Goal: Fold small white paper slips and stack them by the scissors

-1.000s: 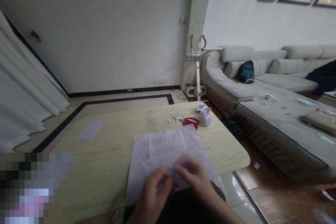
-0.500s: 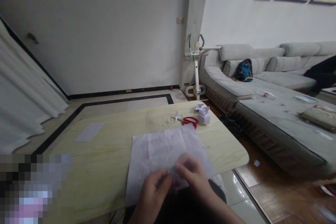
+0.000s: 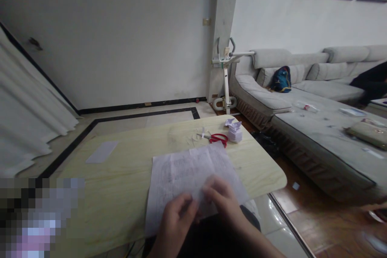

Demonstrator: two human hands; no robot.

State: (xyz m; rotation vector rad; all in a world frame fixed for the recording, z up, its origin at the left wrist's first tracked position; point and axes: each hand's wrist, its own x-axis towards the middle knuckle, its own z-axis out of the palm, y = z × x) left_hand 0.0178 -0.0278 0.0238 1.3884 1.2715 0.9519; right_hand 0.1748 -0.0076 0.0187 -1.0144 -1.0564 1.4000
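We are facing a plain grey-white wall (image 3: 136,40), and a long grey sofa (image 3: 326,133) is stretching along the right side. On the left a white curtain (image 3: 27,109) is hanging in folds. Before us a pale wooden table (image 3: 121,197) with rounded corners is taking up the middle, and past its far right corner a white exercise stand (image 3: 225,84) is standing upright by the pillar. A large printed sheet (image 3: 178,173) is lying spread at the table's near edge, showing faint creases, with both our hands resting over its near part. A dark blue backpack (image 3: 281,79) is leaning on the sofa. Our left hand (image 3: 178,215) and right hand (image 3: 220,195) are facing each other, a small gap dividing them; the fingers of both are curling inward, thumbs near forefingers, but they are blurring, so we are not able to tell whether either is pinching the sheet or something small. A blank white paper (image 3: 102,152) is lying flat at the table's far left. At the far right, a folded paper piece (image 3: 235,133) is sitting just beside the red-handled scissors (image 3: 219,140), whose blades are pointing leftward among thin paper scraps (image 3: 193,141).
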